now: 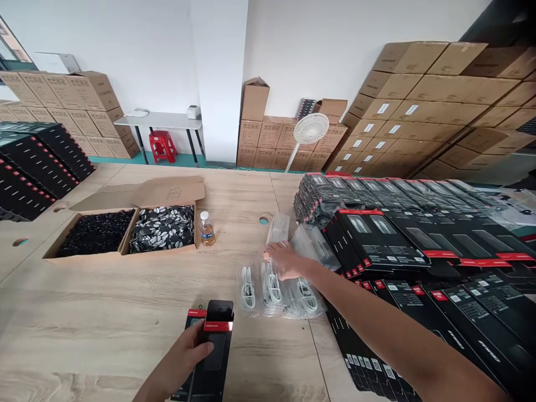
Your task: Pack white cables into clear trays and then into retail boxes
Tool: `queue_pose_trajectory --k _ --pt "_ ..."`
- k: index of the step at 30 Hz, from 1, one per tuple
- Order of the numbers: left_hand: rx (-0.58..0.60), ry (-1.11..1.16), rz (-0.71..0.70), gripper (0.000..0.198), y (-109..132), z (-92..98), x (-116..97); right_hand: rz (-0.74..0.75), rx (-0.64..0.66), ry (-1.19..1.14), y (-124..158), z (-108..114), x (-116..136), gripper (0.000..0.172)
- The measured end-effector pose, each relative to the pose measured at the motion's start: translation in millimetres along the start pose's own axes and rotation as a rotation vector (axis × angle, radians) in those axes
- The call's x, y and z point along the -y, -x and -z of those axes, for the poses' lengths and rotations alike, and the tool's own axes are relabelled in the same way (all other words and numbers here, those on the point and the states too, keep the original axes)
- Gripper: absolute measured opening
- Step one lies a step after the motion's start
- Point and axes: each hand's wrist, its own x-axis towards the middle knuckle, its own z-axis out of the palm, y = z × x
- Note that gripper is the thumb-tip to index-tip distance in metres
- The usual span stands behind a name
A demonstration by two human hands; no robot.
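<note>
Black box (218,341) sits near on the desk (104,312), left hand (184,357) clamped around it; right hand (287,260) lies flat, fingers apart, on bagged cables (274,290) farther off, none lifted yet.

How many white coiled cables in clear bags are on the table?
3, side by side: the left cable, the middle cable just below the right hand, and the right cable. Others may be hidden under that hand.
</note>
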Motion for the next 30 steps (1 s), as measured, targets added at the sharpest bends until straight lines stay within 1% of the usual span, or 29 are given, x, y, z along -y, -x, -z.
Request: queue_pose_trajectory --k 3,5,6,9,11,13,15,16,17,18,19,20,21,23,25,27,28,30 --pt "0.079 -0.044 -0.040 0.046 -14 -13.8 -10 -0.047 -0.186 -0.169 15 22 13 0.110" --pt "0.139 -0.090 -0.068 0.043 -21 -27.0 -22 -0.039 -0.288 -0.223 25 35 26 0.105" --pt "0.168 -0.101 -0.082 0.041 -23 -33.9 -28 -0.031 -0.320 -0.224 30 40 33 0.103" --pt "0.245 -0.087 -0.135 0.039 -23 -52.2 -42 -0.040 -0.389 -0.184 44 49 55 0.105" --pt "0.270 -0.062 -0.158 0.039 -21 -61.3 -45 -0.057 -0.438 -0.124 53 49 67 0.106" --pt "0.260 -0.024 -0.162 0.041 -19 -68.3 -43 -0.044 -0.456 -0.070 62 47 79 0.106" --pt "0.221 0.035 -0.155 0.042 -16 -74.3 -39 0.025 -0.412 -0.078 73 43 92 0.105" --pt "0.194 0.069 -0.145 0.044 -15 -76.9 -36 0.074 -0.372 -0.114 79 40 99 0.101" --pt "0.163 0.103 -0.135 0.046 -13 -79.3 -33 0.128 -0.326 -0.165 86 36 106 0.093" --pt "0.133 0.133 -0.123 0.047 -11 -81.4 -29 0.184 -0.283 -0.223 93 32 114 0.078" --pt "0.109 0.155 -0.110 0.049 -9 -83.2 -25 0.232 -0.256 -0.281 100 26 121 0.059" --pt "0.094 0.164 -0.099 0.050 -6 -84.5 -21 0.260 -0.252 -0.331 107 19 128 0.042" --pt "0.091 0.162 -0.091 0.050 -3 -85.5 -16 0.263 -0.265 -0.371 114 11 133 0.032" --pt "0.110 0.132 -0.080 0.052 4 -86.7 -5 0.198 -0.314 -0.446 128 -9 142 0.028" --pt "0.125 0.095 -0.103 0.060 11 -87.4 5 0.088 -0.341 -0.561 139 -31 146 0.027" --pt "0.113 0.053 -0.182 0.072 18 -88.1 11 -0.005 -0.363 -0.742 147 -54 149 0.026" --pt "0.104 0.022 -0.229 0.075 20 -88.4 13 -0.043 -0.394 -0.857 150 -65 150 0.027" --pt "0.120 -0.056 -0.290 0.073 23 -88.3 15 -0.116 -0.478 -1.104 154 -86 155 0.033"
